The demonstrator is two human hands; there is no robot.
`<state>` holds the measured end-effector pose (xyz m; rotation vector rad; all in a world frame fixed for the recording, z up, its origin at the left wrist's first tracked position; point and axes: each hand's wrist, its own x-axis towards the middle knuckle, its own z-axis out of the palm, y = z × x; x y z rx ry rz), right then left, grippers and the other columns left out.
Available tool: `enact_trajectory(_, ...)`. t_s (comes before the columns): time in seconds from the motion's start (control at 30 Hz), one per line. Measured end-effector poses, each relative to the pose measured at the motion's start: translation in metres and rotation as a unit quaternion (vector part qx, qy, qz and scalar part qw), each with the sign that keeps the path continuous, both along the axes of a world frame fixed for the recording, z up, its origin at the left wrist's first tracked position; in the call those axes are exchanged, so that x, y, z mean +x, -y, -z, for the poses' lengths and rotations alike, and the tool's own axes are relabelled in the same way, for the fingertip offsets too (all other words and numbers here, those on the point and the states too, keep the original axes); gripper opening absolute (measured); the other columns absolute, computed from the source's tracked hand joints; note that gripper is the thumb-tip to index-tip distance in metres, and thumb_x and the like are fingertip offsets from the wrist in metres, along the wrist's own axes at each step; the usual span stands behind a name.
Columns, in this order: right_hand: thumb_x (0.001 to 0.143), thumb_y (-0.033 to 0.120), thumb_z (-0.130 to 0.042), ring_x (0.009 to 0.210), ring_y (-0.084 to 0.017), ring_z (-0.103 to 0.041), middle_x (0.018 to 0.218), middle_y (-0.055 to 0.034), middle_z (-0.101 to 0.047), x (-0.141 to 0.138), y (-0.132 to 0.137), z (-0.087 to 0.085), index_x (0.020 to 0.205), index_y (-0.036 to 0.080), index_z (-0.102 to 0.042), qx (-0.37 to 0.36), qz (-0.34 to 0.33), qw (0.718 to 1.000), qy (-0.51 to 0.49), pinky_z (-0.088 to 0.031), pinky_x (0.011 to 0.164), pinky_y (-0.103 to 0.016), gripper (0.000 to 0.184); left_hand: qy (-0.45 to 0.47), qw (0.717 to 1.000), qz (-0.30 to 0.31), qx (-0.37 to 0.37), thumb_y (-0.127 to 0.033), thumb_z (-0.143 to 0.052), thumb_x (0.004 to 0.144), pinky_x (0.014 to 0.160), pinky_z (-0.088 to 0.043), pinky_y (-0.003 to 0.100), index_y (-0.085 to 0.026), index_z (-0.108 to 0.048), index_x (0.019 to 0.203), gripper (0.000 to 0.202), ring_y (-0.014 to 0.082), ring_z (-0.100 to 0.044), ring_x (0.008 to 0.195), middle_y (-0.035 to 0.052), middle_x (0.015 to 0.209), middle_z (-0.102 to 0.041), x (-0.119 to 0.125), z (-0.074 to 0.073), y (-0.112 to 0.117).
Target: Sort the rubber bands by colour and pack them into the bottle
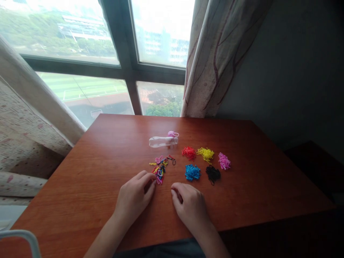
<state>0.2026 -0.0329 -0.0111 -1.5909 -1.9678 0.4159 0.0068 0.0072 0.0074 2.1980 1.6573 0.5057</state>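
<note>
A mixed heap of small coloured loops point(160, 172), like little rubber bands or pins, lies on the table in pink, yellow, red, blue and black. My left hand point(135, 192) rests at its near left edge, thumb and forefinger bent together against the loops; what they pinch, if anything, is hidden. To the right, my right hand point(190, 201) is curled above the wood, its thumb and fingertips together with their contents not visible. Just beyond it sit a blue pile point(192, 172) and a black pile point(213, 173). Behind these are red point(189, 153), yellow point(205, 154) and pink point(224, 161) piles.
A clear plastic bottle point(161, 142) lies on its side beyond the heap, with a pink cap with a loop point(172, 134) behind its neck end. The brown wooden table point(88, 168) meets a window point(129, 73) with curtains point(212, 53). A pale curved rail point(23, 234) shows at lower left.
</note>
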Motion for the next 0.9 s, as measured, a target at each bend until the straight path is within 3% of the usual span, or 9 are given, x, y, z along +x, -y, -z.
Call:
enact_trajectory(0.47, 0.089, 0.021, -0.061, 0.067, -0.016, -0.061, 0.073, 0.0019, -0.067, -0.032, -0.023, -0.006, 0.084, 0.024, -0.06, -0.012, 0.021, 0.999, 0.032, -0.03, 0.06, -0.027, 0.006, 0.003, 1.0, 0.009, -0.001, -0.031, -0.048, 0.093, 0.068, -0.045, 0.026, -0.026, -0.066, 0.093, 0.019, 0.0174, -0.064, 0.081, -0.0002, 0.088, -0.066, 0.0, 0.002, 0.002)
enact_trajectory(0.9, 0.088, 0.017, -0.057, 0.066, -0.015, -0.061, 0.072, 0.0009, -0.067, -0.03, -0.021, -0.003, 0.081, 0.022, -0.061, 0.004, 0.016, 1.0, -0.005, -0.034, 0.061, -0.026, 0.01, -0.003, 1.0, 0.008, 0.011, -0.03, -0.048, 0.093, 0.066, -0.045, 0.024, -0.026, -0.066, 0.091, 0.019, 0.0165, -0.065, 0.079, 0.0004, 0.087, -0.067, 0.001, -0.002, 0.003)
